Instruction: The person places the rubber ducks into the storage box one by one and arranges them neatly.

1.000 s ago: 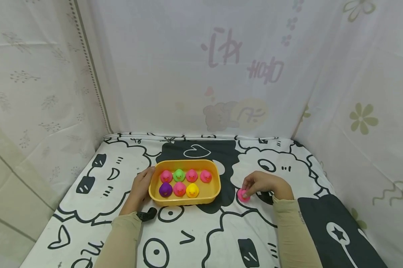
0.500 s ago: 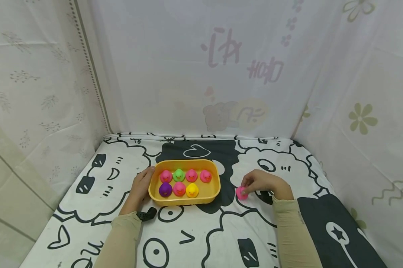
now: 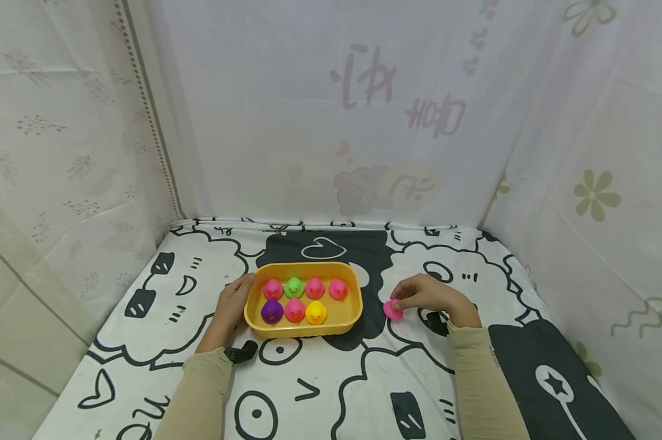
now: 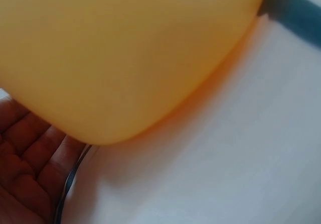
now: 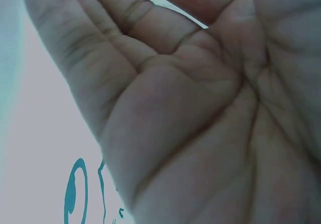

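Observation:
In the head view a pink rubber duck (image 3: pixel 392 310) is pinched between the thumb and fingers of my right hand (image 3: pixel 432 294), to the right of the tray. My left hand (image 3: pixel 231 308) lies along the left end of a yellow tray (image 3: pixel 339 319), its fingers against the outer wall. The left wrist view shows those fingers (image 4: pixel 30 158) beside the tray's rounded wall (image 4: pixel 115 58). Mostly palm (image 5: pixel 175 113) fills the right wrist view; only a pink blur sits at its upper left corner.
Several ducks stand in the tray in two rows: pink ones (image 3: pixel 338 289), a green duck (image 3: pixel 294 288), a purple duck (image 3: pixel 272 311) and a yellow duck (image 3: pixel 316 313). A cartoon-print cloth (image 3: pixel 309 391) covers the surface. Pale curtains (image 3: pixel 287 122) enclose the back and sides.
My right hand has shifted slightly left and away from me, bringing the pink duck nearer the tray. The left hand and tray have stayed in place.

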The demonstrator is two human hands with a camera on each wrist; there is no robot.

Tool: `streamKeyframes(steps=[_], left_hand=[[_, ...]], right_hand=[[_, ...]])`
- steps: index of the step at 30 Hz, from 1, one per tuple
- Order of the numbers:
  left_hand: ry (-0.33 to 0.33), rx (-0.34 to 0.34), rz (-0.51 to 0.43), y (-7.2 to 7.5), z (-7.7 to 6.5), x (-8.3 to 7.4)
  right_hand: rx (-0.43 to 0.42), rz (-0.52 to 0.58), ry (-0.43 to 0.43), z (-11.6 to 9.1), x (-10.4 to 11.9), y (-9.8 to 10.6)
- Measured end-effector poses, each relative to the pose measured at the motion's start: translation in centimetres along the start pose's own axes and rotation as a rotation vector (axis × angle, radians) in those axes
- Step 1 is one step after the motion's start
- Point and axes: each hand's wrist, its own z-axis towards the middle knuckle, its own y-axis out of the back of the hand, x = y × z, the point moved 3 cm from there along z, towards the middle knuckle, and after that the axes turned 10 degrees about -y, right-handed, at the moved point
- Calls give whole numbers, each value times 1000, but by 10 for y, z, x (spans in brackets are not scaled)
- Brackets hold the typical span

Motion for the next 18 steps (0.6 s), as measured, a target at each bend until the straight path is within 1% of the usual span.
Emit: streamKeyframes(steps=[6, 10, 14, 16, 18], left_hand=[[-3, 0, 4, 0, -1, -1], [-21, -11, 15, 1, -1, -2], [-50, -22, 42, 1, -1, -3], [-52, -20, 45, 1, -1, -4], [-36, -16, 34, 0, -1, -3]], right_hand=[[-54, 40, 4, -2, 6, 3], [-74, 58, 34, 0, 8, 4], [-111, 60, 56, 4, 9, 4], [-134, 68, 57, 4, 10, 4], [-160, 74, 63, 5, 13, 5]])
